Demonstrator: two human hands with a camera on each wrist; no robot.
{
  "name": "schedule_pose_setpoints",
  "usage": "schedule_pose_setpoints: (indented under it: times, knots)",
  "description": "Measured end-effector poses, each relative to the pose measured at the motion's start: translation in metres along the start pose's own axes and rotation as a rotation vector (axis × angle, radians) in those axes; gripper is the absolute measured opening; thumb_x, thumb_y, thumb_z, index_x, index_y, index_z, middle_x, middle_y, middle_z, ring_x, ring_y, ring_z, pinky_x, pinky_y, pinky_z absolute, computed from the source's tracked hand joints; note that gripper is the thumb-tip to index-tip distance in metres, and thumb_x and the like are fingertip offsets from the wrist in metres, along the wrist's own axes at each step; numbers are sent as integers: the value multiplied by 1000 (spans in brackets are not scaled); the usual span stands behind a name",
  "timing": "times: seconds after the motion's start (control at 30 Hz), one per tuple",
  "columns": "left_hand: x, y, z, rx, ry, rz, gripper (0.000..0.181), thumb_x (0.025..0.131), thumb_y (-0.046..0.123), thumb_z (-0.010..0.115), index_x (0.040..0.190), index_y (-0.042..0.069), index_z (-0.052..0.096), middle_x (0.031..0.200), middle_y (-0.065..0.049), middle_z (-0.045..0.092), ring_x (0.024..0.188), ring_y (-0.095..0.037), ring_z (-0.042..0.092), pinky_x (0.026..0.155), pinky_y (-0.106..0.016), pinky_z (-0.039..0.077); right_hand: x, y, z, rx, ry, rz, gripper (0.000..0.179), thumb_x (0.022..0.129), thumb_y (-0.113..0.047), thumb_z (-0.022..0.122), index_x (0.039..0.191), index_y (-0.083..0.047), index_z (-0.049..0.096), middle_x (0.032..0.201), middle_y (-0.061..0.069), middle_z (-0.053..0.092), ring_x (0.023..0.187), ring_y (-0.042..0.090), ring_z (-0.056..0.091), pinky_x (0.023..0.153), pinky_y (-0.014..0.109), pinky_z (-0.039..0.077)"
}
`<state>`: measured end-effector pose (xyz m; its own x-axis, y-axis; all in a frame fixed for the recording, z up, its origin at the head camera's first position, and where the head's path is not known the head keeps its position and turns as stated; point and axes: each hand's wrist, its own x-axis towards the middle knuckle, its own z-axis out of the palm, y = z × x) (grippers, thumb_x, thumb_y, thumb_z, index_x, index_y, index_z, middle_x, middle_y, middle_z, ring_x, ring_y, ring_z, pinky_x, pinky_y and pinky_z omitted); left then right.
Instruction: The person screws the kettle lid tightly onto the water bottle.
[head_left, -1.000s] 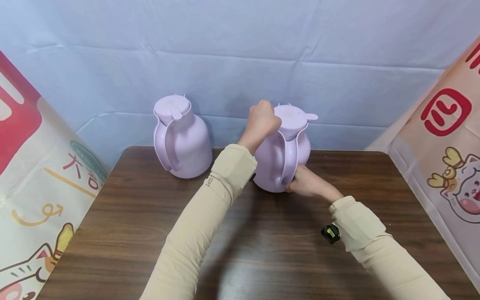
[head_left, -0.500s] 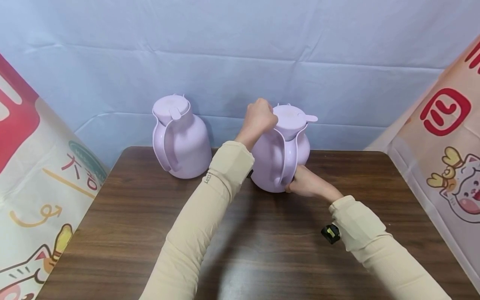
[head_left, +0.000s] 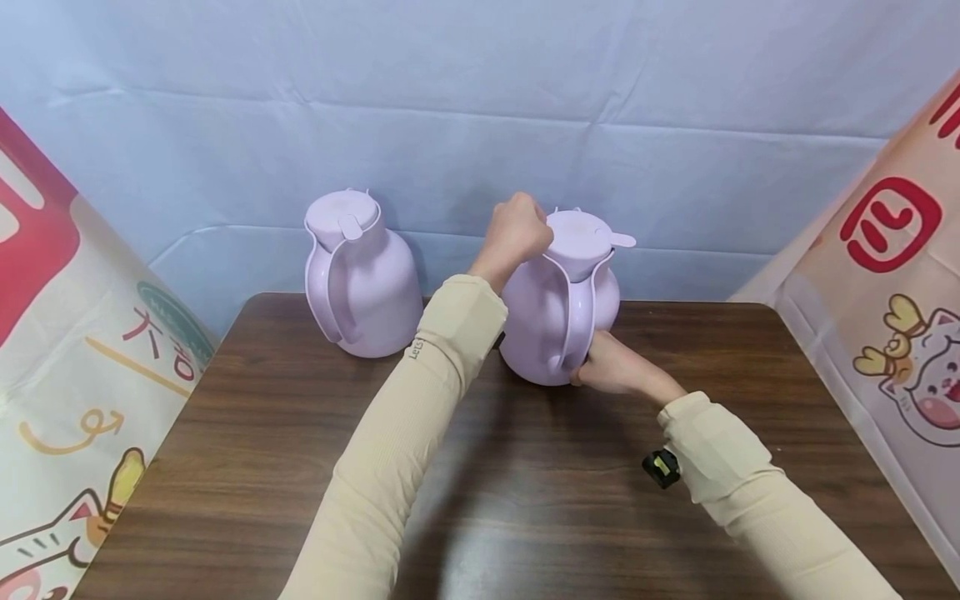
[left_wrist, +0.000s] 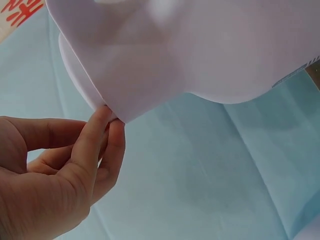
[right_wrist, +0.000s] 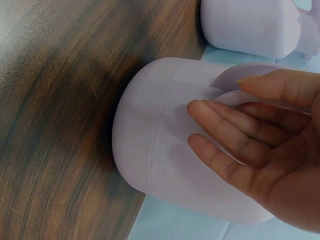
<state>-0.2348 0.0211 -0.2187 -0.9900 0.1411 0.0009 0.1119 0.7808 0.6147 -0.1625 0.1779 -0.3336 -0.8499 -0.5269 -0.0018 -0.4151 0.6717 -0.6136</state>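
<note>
A lilac insulated jug [head_left: 528, 321] stands at the back middle of the table, its handle [head_left: 577, 321] facing me. At the left edge of its lid [head_left: 581, 235], my left hand [head_left: 517, 233] pinches the rim with thumb and fingers; the left wrist view shows the fingertips [left_wrist: 117, 125] right at that edge. The lid's tab [head_left: 624, 240] points right, away from the handle. Low behind the handle, my right hand [head_left: 615, 364] lies against the jug's side, its fingers [right_wrist: 215, 117] loosely extended along the body [right_wrist: 170, 145] in the right wrist view.
A second lilac jug [head_left: 378, 292] stands to the left, its lid tab lined up with its handle. The dark wooden table [head_left: 525, 500] ends at a pale blue cloth [head_left: 450, 125]. Printed cloths [head_left: 900, 333] hang at both sides.
My left hand has shifted slightly left and back along the lid, and the lid's tab has swung a little toward me. The right hand and both jugs stay in place.
</note>
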Motion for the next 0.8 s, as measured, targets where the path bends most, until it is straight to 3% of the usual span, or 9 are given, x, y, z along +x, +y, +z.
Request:
schedule_pose_setpoints:
  times: [0.27,0.5,0.8]
  knots:
    - [-3,2,0,28,-7,7,28,73,-1,48,53,12,34,50,2,26,74,-18,40,50,-22,27,0,0,0,-4,-3,19,29,57,8,60,85,3,55,77,7,56,72,23,49,65,35,40]
    - [-10,4,-1,34,16,36,30,73,-1,48,53,11,29,51,2,19,65,-15,29,48,-21,21,0,1,1,-11,4,7,29,57,8,60,85,3,54,76,7,55,71,22,49,65,34,41]
    - [-12,5,1,93,36,65,30,76,2,51,57,11,30,58,0,26,72,-20,40,54,-23,29,1,2,1,-13,2,11,28,57,8,60,84,2,54,75,6,55,70,21,50,64,34,41]
